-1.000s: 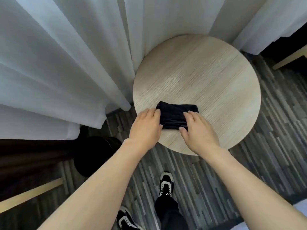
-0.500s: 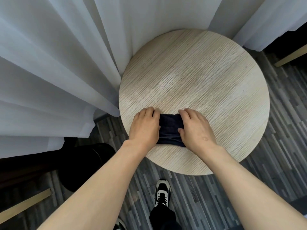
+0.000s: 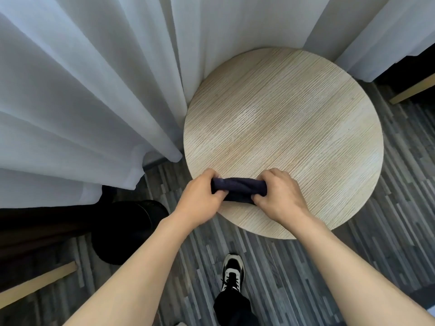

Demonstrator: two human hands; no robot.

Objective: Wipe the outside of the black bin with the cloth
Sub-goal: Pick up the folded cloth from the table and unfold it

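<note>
A dark cloth [image 3: 239,189] is gripped at both ends, bunched into a short roll at the near edge of the round wooden bench [image 3: 294,128]. The left hand [image 3: 202,196] is curled and pinched on the cloth's left end; the right hand [image 3: 276,194] is curled and pinched on its right end. Whether the cloth is raised clear of the bench surface or rests on it cannot be told.

The black bin [image 3: 127,231] is found on the striped floor [image 3: 388,231], to the left of the bench and below the hem of the white curtain [image 3: 82,102]. It is well apart from both hands and is touched by neither. Its outer wall is in deep shadow, so its condition cannot be assessed.

No wiping is judged to have begun. The cloth is in hand, which is taken as the preparatory step. The carrying of the cloth down and left to the bin, and the wiping of the bin's whole outside, are judged to remain outstanding.

One shoe [image 3: 231,271] is noted on the floor between the forearms.
</note>
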